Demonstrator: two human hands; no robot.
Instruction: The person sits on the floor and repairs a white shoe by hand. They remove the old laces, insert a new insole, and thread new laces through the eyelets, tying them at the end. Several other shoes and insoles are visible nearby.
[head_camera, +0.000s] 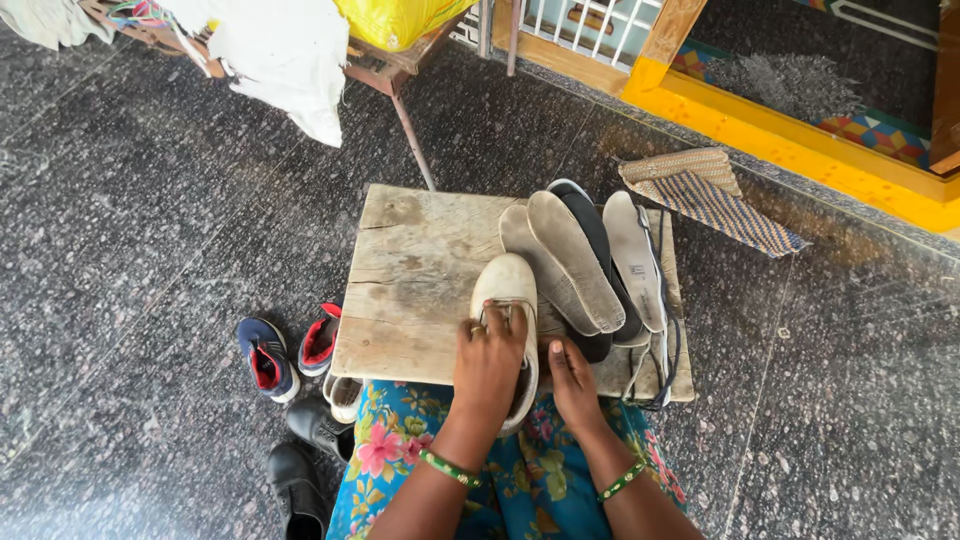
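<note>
Wooden board (420, 270) at frame centre, pale, weathered and cracked along its 9 o'clock edge, set on a dark speckled stone floor (150, 200).

White shoe (507, 300) upright on the board just right of middle, toe toward 12 o'clock, heel overhanging the near edge. Left hand (488, 360) laid over the shoe's opening, fingers (482, 327) curled into the upper near the laces, gripping the shoe. Ring on one finger, green bangle at the wrist.

Right hand (572, 385) at 3 o'clock of the shoe's heel, just beside it, fingertips pressed down on the board's near edge. Closed on anything or not: cannot tell. Green bangle on this wrist too.

Stack of insoles (575, 255) at 2 o'clock of the shoe, overlapping and fanned, grey and off-white, one dark one (597, 235) beneath. Loose laces (665, 360) trailing off the board's 3 o'clock side.

Floral blue garment (525, 480) at 6 o'clock, under both forearms.

At 8 o'clock of the board, on the floor: pair of small blue-and-red sneakers (268, 357), a pale shoe (343, 395) partly under the board, two black shoes (300, 465) below.

Woven mat (705, 195) folded at 2 o'clock, beside a yellow doorstep (800, 140). White cloth (290, 60) and yellow bag (395, 20) at 11 to 12 o'clock, hanging over a small wooden stand.
</note>
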